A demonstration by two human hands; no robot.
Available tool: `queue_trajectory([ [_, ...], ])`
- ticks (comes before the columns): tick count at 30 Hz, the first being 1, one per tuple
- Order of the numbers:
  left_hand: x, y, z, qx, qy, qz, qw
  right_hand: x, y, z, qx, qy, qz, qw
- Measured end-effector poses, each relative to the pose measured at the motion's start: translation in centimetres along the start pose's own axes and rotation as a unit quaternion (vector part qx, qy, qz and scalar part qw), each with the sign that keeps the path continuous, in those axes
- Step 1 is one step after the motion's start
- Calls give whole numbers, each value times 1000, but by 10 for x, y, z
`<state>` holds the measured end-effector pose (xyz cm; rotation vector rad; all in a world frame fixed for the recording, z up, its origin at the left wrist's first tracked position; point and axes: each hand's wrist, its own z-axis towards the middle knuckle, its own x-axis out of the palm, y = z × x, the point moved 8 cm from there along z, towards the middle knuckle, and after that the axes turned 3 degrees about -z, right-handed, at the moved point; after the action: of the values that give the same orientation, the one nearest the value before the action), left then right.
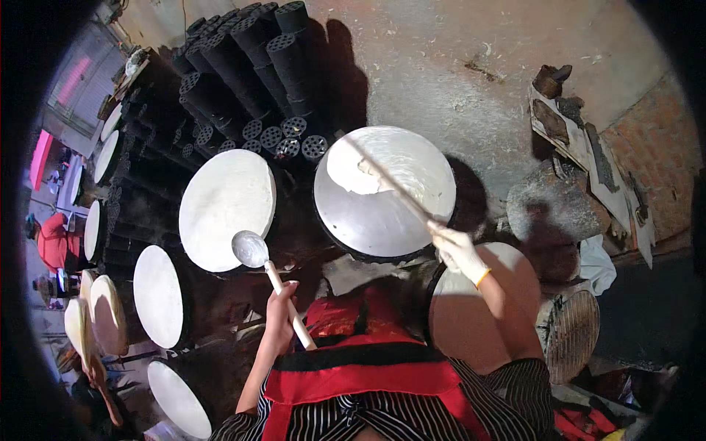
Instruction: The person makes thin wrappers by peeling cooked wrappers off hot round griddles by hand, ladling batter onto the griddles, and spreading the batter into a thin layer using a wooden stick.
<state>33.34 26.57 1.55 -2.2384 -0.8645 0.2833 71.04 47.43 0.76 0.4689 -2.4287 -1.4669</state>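
Observation:
My left hand (282,315) is closed round the pale handle of a metal ladle (251,248), whose bowl is over the lower edge of a round griddle covered with white batter (226,206). My right hand (460,254), in a white glove with a yellow cuff, grips a long thin stick (405,197). The stick reaches across a second round griddle (364,220) at the centre. White batter (353,168) lies on this griddle's upper part, swirled thin on the right and thicker on the left; its lower part is bare metal. The stick's far end is blurred.
Black honeycomb coal briquettes (220,82) are stacked beyond the griddles. More round white-topped griddles (158,296) curve down the left, and another round surface (469,325) lies under my right arm. A plank shelf (568,143) is at the right wall. People (57,242) are at the far left.

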Motion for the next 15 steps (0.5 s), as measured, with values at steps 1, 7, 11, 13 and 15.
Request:
queue_trajectory([
  [1, 13, -6, 0, 4, 12, 12, 1000, -42, -33, 36, -134, -77, 7, 988],
  [7, 9, 6, -17, 22, -22, 16, 999, 12, 9, 48, -20, 18, -45, 999],
  [11, -7, 35, -26, 11, -22, 4, 1000, -5, 0, 21, 56, 119, 2, 991],
  [13, -2, 36, -37, -4, -39, 1, 999, -19, 14, 38, -5, 67, -20, 998],
  [15, -3, 38, -44, -22, -47, -7, 999, -20, 26, 42, 14, -9, -5, 1000],
])
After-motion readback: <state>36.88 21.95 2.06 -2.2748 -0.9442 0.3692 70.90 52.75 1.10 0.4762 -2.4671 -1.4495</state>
